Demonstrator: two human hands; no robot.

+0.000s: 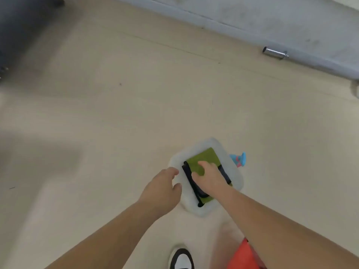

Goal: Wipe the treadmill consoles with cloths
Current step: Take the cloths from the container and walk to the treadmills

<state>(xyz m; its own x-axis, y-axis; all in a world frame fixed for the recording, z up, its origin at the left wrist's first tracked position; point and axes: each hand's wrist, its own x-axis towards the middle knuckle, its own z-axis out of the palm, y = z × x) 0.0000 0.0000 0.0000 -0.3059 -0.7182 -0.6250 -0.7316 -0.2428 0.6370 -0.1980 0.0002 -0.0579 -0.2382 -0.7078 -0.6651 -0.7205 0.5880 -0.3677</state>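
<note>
A green cloth (204, 158) lies in a translucent white tub (236, 174) on the floor, with a black strap or handle (187, 169) across it. My right hand (208, 176) is down on the cloth, with fingers and thumb curled into the fabric. My left hand (163, 188) hovers at the tub's left rim with thumb and forefinger loosely curved, and no grip on the rim shows. No treadmill console is in view.
A blue and pink spray bottle (240, 159) stands just behind the tub. A metal door stop (274, 53) juts from the grey wall base at the back right. Dark equipment (17, 26) fills the top left corner. My shoe (181, 259) is below, on beige floor.
</note>
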